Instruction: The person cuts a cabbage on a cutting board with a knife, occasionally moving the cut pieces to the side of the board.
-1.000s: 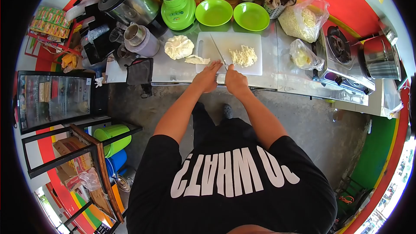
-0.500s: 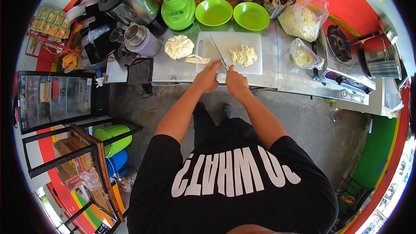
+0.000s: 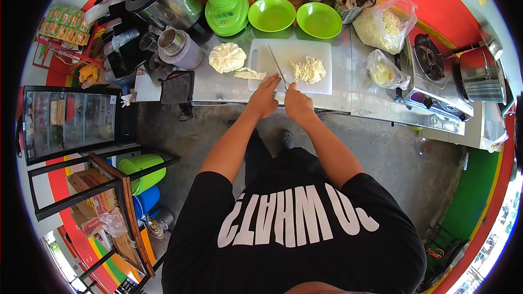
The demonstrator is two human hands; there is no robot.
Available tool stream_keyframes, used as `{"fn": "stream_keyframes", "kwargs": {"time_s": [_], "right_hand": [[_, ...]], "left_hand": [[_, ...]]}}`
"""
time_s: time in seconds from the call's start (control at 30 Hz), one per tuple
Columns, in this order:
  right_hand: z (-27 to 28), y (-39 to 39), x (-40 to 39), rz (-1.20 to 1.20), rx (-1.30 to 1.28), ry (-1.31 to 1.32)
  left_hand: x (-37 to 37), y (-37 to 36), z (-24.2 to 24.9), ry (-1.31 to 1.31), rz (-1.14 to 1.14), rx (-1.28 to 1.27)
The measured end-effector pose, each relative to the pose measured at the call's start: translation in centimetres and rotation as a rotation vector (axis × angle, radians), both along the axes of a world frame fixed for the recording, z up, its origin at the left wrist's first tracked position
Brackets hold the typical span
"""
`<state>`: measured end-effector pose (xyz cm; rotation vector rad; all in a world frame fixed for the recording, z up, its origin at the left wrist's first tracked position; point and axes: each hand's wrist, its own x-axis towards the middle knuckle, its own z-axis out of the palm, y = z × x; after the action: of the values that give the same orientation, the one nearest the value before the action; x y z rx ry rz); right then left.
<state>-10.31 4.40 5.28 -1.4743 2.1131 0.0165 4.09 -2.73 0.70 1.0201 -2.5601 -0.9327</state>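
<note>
My right hand is closed around the handle of a kitchen knife. Its blade points away and to the left over a white cutting board. Close against the knife's left side is my left hand, fingers bent together at the board's near edge; whatever they pinch is hidden. A heap of pale shreds lies on the board right of the blade. One loose pale piece straddles the board's left edge. Beyond it, on the counter, rests a cream-coloured, layered clump, perhaps cabbage or mushroom.
Two green plates stand behind the board, beside a green blender. To the right are a bag of pale shreds, a smaller plastic bag and a gas stove. A metal flask stands left.
The view has shifted slightly. Both hands and the knife keep nearly the same place on the board, and the shreds look the same.
</note>
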Motion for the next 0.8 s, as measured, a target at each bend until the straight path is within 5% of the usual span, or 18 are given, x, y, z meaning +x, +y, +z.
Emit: {"fn": "stream_keyframes", "kwargs": {"time_s": [0.8], "right_hand": [[-0.6, 0.5, -3.1, -0.063, -0.051, -0.115]], "left_hand": [[0.0, 0.0, 0.6, 0.092, 0.025, 0.066]]}}
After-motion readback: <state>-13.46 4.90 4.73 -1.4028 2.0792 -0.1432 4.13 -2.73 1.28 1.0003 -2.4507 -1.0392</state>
